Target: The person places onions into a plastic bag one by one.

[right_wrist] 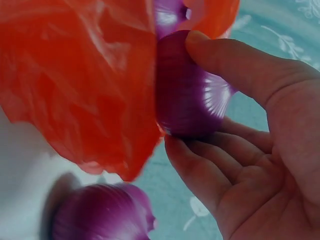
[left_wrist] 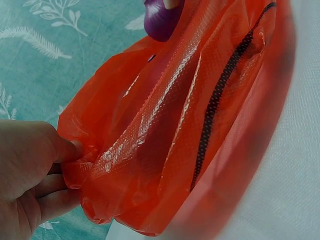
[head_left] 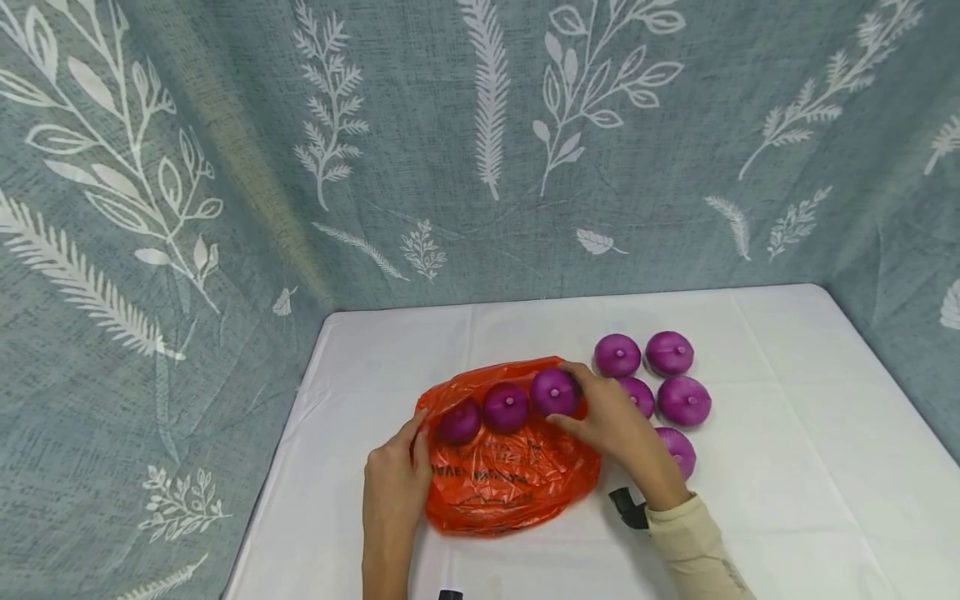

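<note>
At the head view's lower centre, the left hand (head_left: 396, 468) pinches the bag (head_left: 491, 500), its mouth best kept wide, while the right hand (head_left: 611, 417) pinches an onion (head_left: 553, 390), best lowered gently.

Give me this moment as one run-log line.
left hand: pinches orange-red bag | right hand: holds purple onion at bag's mouth | loose onions: right of bag, on white table

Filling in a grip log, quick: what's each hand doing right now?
Left hand: closed, pinching the edge of the red bag.
Right hand: closed, holding a purple onion at the bag's opening.
</note>
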`<state>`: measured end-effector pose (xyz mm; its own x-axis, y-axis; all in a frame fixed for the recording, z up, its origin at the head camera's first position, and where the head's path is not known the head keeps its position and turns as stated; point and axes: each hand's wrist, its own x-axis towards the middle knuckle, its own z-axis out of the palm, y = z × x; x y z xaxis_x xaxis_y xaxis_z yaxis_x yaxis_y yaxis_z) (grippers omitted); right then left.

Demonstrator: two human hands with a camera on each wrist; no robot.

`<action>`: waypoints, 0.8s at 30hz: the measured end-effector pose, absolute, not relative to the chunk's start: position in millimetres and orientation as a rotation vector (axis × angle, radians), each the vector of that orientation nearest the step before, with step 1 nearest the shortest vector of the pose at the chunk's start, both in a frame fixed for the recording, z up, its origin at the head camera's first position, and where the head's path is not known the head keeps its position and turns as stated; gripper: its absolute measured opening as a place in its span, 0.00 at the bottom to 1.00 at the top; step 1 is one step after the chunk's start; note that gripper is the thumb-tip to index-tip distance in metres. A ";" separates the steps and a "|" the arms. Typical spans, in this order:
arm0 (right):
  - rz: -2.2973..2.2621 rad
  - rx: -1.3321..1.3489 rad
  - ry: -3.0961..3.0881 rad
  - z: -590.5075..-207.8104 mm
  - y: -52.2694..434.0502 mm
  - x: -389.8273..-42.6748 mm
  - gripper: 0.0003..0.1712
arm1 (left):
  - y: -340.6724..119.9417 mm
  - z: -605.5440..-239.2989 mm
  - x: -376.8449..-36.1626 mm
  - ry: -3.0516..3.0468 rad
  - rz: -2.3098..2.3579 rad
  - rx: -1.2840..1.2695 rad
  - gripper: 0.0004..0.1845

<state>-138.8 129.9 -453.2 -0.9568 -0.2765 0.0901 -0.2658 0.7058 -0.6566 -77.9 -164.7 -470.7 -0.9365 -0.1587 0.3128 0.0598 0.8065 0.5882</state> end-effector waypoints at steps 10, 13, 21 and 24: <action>-1.085 -0.397 2.887 -466.3 118.1 -144.2 0.43 | -163.8 -470.0 -76.8 -2.651 -0.887 0.090 0.17; -1.094 -0.397 2.889 -467.6 116.9 -144.7 0.42 | -163.1 -470.4 -76.8 -2.652 -0.881 0.095 0.17; -1.090 -0.374 2.894 -472.6 117.0 -145.5 0.41 | -162.3 -471.1 -77.6 -2.652 -0.878 0.086 0.18; -1.083 -0.373 2.895 -474.7 115.6 -145.1 0.41 | -163.4 -471.7 -77.5 -2.643 -0.877 0.081 0.17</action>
<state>-145.1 115.6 -474.7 -0.9710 -0.2321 0.0575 -0.2129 0.7294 -0.6502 -77.5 -163.4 -471.7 -0.9359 -0.1628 0.3125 0.0562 0.8066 0.5884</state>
